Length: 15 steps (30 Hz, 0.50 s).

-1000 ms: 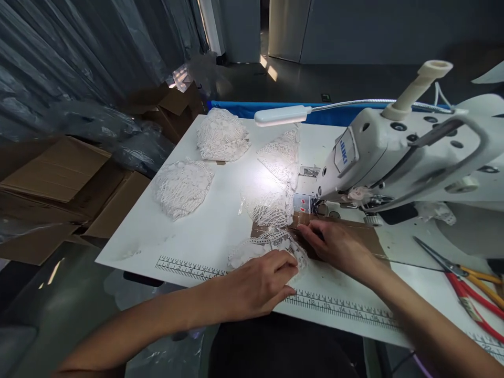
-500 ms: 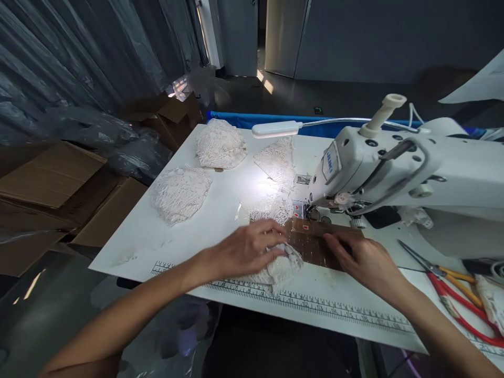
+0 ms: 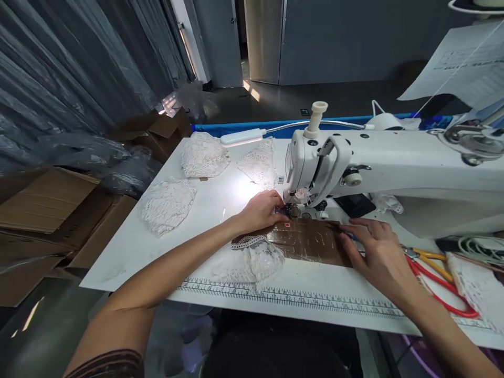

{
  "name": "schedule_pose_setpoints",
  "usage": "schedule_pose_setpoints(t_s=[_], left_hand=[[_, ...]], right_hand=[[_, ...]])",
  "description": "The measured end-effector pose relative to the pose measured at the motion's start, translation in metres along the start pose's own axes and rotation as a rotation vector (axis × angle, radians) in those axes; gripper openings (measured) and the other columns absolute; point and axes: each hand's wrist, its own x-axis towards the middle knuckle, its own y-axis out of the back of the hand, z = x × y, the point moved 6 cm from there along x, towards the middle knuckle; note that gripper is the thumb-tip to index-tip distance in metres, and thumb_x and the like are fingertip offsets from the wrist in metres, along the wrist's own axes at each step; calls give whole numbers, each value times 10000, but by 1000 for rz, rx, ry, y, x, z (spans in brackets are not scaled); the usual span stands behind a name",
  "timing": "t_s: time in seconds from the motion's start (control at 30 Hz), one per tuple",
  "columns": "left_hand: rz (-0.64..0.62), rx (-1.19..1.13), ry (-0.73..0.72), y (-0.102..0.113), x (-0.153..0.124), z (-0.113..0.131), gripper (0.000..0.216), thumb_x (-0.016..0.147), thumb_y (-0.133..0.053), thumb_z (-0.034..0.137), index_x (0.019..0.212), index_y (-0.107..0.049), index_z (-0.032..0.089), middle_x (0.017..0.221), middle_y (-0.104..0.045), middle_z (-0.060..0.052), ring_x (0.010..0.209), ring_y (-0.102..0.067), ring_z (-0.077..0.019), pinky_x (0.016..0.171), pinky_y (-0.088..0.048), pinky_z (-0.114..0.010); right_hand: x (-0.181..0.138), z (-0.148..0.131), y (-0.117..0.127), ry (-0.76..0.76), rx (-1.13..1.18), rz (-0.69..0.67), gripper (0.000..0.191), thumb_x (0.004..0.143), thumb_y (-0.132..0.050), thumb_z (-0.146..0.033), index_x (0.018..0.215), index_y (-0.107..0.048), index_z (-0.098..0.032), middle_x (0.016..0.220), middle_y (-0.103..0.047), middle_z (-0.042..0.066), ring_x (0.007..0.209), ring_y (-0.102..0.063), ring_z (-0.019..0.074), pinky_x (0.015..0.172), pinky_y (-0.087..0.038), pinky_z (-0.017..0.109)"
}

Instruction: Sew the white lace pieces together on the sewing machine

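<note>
1. Fingers (image 3: 276, 201) of the left hand (image 3: 260, 213) bend beside the presser foot (image 3: 291, 211), thumb close to forefinger; I cannot tell from here whether they pinch anything.
2. I see the near lace piece (image 3: 252, 265) on my side of that hand, below its wrist, its scalloped edge overlapping the brown board (image 3: 309, 242).
3. At the board's far right end I have the right hand (image 3: 380, 252), thumb and forefinger parted, well apart from the lace.
</note>
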Motion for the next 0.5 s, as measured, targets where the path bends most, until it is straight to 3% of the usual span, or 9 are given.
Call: schedule_pose_setpoints(t_s=[0.17,0.27,0.37,0.5], left_hand=[[44,55,-69,13,8,-13,179,905,-536,289,955,-653,162,1029,-579,-69,926,-542,-194,782,-444,-335],[54,110,-14,23,10,-28,185,892,-542,305,972,-602,150,1034,-560,-78,869,-533,-183,723,-426,-308],[-30,85,41,22,-4,-31,217,913,-522,361,879,-558,150,906,-546,-55,750,-507,-154,624,-383,-266],[-143,81,-3,18,-30,-13,278,933,-486,425,878,-546,159,911,-539,-43,723,-489,-148,623,-382,-266]], right_hand=[[1,-10,5,81,129,55,273,925,-477,-324,1061,-660,-172,1116,-608,136,1049,-558,298,805,-495,437],[1,-17,7,117,181,80,240,913,-498,-290,1052,-663,-184,1122,-604,132,1040,-569,279,806,-504,421],[-1,-21,9,127,217,95,232,912,-501,-271,1054,-661,-182,1121,-599,136,1026,-578,268,806,-506,409],[-3,-22,16,146,242,110,210,900,-525,-234,1058,-652,-182,1084,-595,133,967,-590,248,774,-502,387]])
